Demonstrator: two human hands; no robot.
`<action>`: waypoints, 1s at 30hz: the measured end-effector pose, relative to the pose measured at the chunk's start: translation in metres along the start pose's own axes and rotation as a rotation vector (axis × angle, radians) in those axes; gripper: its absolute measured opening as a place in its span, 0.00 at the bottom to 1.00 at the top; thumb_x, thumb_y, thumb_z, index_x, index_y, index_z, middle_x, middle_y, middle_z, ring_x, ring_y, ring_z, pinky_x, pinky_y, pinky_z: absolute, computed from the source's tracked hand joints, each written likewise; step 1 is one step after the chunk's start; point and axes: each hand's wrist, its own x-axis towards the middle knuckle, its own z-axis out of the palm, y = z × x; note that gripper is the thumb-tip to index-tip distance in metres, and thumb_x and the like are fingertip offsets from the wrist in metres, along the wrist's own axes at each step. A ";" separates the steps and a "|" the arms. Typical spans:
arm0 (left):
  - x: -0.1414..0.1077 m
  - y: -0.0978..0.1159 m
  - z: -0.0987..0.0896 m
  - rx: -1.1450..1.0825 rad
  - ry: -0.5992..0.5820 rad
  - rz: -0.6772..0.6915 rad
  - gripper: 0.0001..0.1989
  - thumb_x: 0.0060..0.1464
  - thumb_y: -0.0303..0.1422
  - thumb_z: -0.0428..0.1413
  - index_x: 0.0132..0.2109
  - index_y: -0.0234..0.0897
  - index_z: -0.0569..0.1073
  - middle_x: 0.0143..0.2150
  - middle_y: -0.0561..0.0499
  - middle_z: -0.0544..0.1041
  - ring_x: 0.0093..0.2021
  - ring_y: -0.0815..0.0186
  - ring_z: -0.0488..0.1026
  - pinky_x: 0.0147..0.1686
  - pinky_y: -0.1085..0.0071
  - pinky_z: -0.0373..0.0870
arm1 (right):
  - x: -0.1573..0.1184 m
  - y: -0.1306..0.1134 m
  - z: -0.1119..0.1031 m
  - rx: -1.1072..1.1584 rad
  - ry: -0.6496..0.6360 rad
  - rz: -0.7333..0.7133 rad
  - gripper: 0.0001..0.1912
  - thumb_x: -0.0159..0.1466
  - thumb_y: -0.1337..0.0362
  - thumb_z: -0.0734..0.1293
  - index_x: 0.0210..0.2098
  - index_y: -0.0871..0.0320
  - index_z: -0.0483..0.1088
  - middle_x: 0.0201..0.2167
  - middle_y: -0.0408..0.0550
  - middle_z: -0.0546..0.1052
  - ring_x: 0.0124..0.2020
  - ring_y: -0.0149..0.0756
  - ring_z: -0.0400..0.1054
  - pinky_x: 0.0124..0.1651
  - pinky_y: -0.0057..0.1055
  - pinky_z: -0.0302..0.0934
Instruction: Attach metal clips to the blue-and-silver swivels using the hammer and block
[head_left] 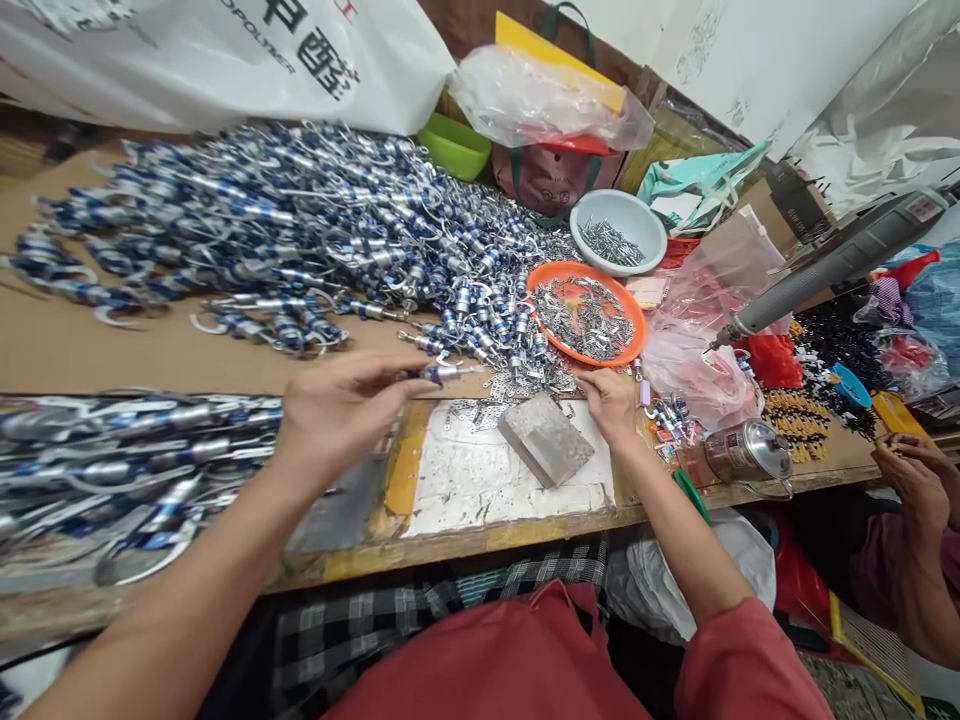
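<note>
Small cylindrical piece (445, 373): silver barrel, blue band, dark toward the left end, lying nearly level with its slimmer end to the right; fine detail lost to blur. It is off the surface (472, 545), just above the near edge of the cardboard, pinched between thumb and fingertips of the left hand (330, 405), nearly closed. Right hand (613, 402): thumb and fingers drawn close together, just near of the orange basin (639, 325); cannot tell whether anything is between them. Between the hands, a grey metal block (551, 447) sits askew on a stained white sheet (450, 480), with small flat metal plates (480, 412) scattered at its far left. More metal parts (589, 318) fill the basin; beyond it, a pale blue bowl (658, 228) of slim metal pins (611, 243). Far left, a big heap of similar blue-and-silver pieces (300, 225), white curved strips among them; near left, another batch (127, 465), laid mostly lengthwise. Far to the right, a co-worker's hands (911, 475) at the surface's edge.
</note>
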 end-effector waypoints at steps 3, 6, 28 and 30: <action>-0.028 0.020 0.013 -0.236 -0.087 0.057 0.16 0.42 0.35 0.61 0.41 0.36 0.77 0.34 0.50 0.81 0.31 0.65 0.76 0.37 0.67 0.76 | -0.004 -0.018 -0.008 0.091 0.065 0.050 0.07 0.59 0.68 0.64 0.30 0.58 0.75 0.29 0.47 0.77 0.32 0.33 0.71 0.37 0.29 0.65; -0.052 0.025 0.035 -0.380 -0.186 0.106 0.18 0.46 0.33 0.59 0.46 0.36 0.75 0.34 0.50 0.81 0.33 0.66 0.77 0.41 0.68 0.75 | -0.015 -0.050 -0.020 0.308 0.023 0.086 0.05 0.58 0.68 0.65 0.30 0.58 0.74 0.29 0.45 0.77 0.33 0.31 0.71 0.37 0.27 0.66; -0.068 0.033 0.046 -0.486 -0.153 -0.111 0.12 0.42 0.34 0.60 0.37 0.40 0.79 0.36 0.49 0.81 0.37 0.60 0.77 0.45 0.61 0.73 | -0.053 -0.104 -0.027 0.543 -0.092 -0.022 0.08 0.59 0.70 0.63 0.39 0.56 0.70 0.31 0.44 0.77 0.32 0.30 0.72 0.37 0.26 0.68; -0.066 0.036 0.043 -0.504 -0.177 -0.115 0.04 0.40 0.32 0.61 0.28 0.41 0.80 0.33 0.49 0.81 0.36 0.61 0.77 0.43 0.64 0.74 | -0.056 -0.102 -0.028 0.482 -0.071 -0.101 0.10 0.60 0.69 0.63 0.42 0.56 0.68 0.33 0.46 0.77 0.35 0.31 0.72 0.39 0.27 0.68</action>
